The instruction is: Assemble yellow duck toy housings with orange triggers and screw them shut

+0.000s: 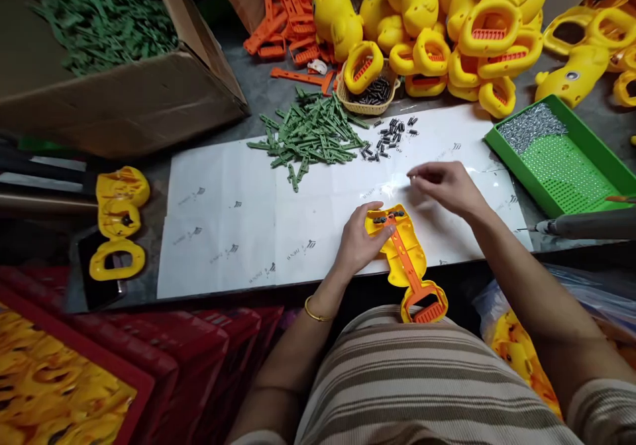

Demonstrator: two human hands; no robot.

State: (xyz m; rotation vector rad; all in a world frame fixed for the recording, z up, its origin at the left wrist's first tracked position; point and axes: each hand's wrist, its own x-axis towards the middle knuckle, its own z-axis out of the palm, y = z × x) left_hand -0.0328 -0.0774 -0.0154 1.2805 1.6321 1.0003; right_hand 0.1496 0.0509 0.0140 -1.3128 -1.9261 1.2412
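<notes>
My left hand [362, 238] grips the upper left edge of a yellow toy half-shell [406, 266], which lies open side up at the table's front edge. An orange handle piece [408, 263] runs down its middle, with small dark parts near the top. My right hand [444, 185] is raised to the right above the white paper, thumb and fingertips pinched; what they hold, if anything, is too small to name. Just beyond it lie loose dark springs [392, 134]. Left of them is a pile of green plastic pieces [318, 130].
A green tray [591, 160] of small metal parts and a grey tool [586, 225] are at right. Yellow toy shells [422, 8], orange pieces [288, 18] and a small basket [368, 108] stand behind. A cardboard box [144, 100] is back left; another yellow shell [118, 223] sits left.
</notes>
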